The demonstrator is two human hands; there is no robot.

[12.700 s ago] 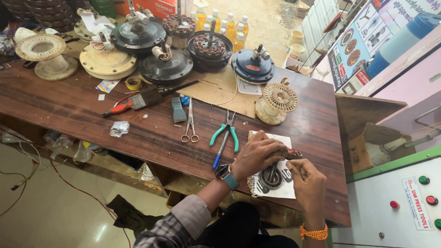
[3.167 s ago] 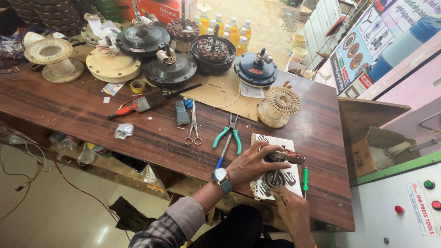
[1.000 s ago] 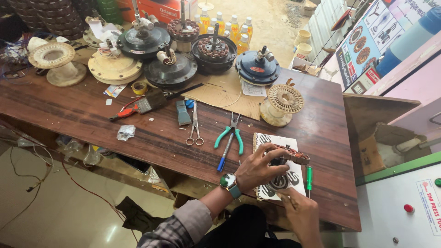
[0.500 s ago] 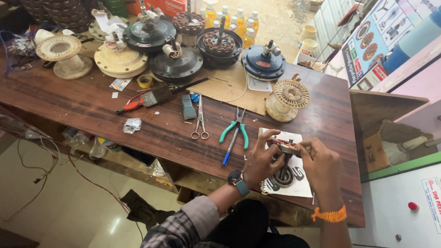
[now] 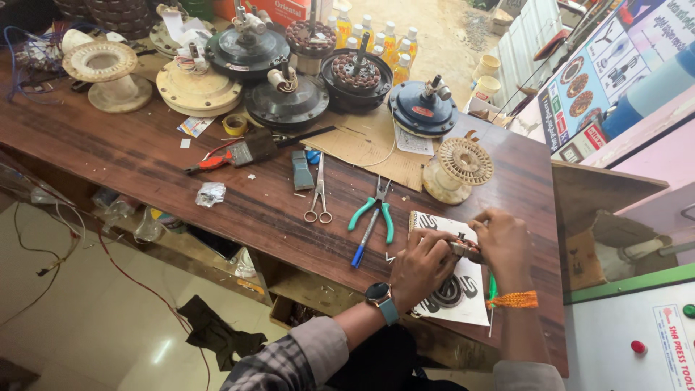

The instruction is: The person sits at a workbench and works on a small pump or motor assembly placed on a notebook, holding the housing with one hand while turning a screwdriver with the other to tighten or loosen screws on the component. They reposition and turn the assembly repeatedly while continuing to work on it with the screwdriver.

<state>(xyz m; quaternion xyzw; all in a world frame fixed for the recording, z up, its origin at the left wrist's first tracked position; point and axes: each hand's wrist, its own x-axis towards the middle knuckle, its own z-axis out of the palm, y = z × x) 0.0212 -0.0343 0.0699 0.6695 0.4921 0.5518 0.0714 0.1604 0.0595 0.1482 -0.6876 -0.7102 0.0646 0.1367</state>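
A small metal part (image 5: 464, 247) is pinched between the fingertips of both hands, just above a white printed sheet (image 5: 463, 304) that lies near the front edge of the wooden tabletop (image 5: 145, 156). The part is held roughly level, its long axis running left to right between the two hands. Its exact shape cannot be made out, since most of it is covered by the fingers. The left hand (image 5: 423, 264), with a watch at the wrist, is curled over the part from the left. The right hand (image 5: 503, 242), with an orange band at the wrist, is closed on it from the right. On the sheet, a dark coiled piece (image 5: 445, 293) is partly hidden under the left hand. A thin green tool (image 5: 492, 289) is seen beside the right wrist, mostly covered.

To the left of the hands, green-handled pliers (image 5: 373, 213) are laid with the jaws pointing away from the person, and a blue pen (image 5: 363, 242) lies just beside them. Scissors (image 5: 318, 195) rest further left, tips pointing away. A cream winding former (image 5: 455, 170) stands just beyond the sheet. Several round motor housings (image 5: 286, 105) are crowded along the far edge, where the topmost ones are cut off by the frame.
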